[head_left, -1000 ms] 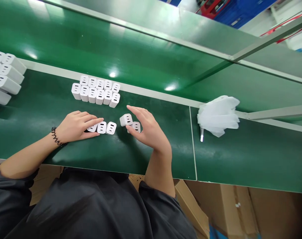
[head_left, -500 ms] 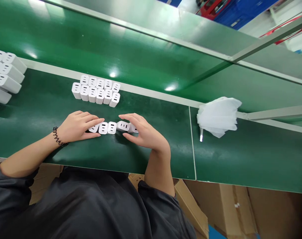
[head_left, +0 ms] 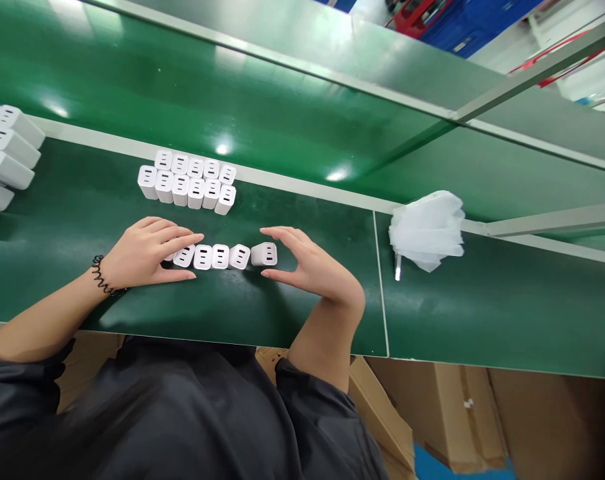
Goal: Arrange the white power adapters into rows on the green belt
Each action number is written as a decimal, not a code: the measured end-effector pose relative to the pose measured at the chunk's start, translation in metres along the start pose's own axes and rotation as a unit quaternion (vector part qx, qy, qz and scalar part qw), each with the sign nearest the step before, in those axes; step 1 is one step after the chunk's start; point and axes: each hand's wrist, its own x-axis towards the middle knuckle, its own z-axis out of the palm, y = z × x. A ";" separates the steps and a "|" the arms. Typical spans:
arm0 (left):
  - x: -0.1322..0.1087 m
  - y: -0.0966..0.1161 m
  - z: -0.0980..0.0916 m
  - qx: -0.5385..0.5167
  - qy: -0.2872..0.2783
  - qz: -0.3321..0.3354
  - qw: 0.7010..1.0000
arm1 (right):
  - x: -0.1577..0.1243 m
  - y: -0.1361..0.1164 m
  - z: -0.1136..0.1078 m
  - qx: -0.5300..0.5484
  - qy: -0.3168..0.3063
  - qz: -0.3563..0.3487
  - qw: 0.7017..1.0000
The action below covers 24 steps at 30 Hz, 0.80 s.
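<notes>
Several white power adapters stand in a row across the green bench, slotted ends facing up. My left hand curves around the row's left end, thumb on the near side and fingers on the far side, partly hiding the adapters there. Its fingertips are apart. At the other end, my right hand is open, thumb and fingers spread on either side of the rightmost adapter, which leans and stands slightly apart from the others. The neighbouring adapter is tilted too.
Behind the row, more adapters stand in two lines near the bench's back rail. Another group of adapters is at the far left. A stack of thin white sheets lies to the right, past a seam. Cardboard boxes are below the bench.
My right hand has moved right and spread wider, uncovering the rightmost adapters. The adapter that was by its fingertips now stands more upright, closer to the row. My left hand has barely moved.
</notes>
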 end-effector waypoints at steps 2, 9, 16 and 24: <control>-0.001 -0.002 -0.003 -0.007 0.002 -0.010 1.000 | -0.001 0.006 0.000 0.006 -0.017 0.045 0.999; -0.003 -0.009 -0.005 -0.025 -0.028 -0.050 0.998 | 0.005 -0.001 0.004 0.003 -0.011 0.052 0.999; -0.004 -0.020 -0.017 -0.092 -0.074 -0.016 0.993 | -0.001 0.001 -0.001 0.026 -0.055 -0.031 0.998; -0.006 -0.021 -0.011 -0.095 -0.116 -0.040 0.988 | 0.011 -0.006 0.010 0.054 -0.092 -0.003 0.994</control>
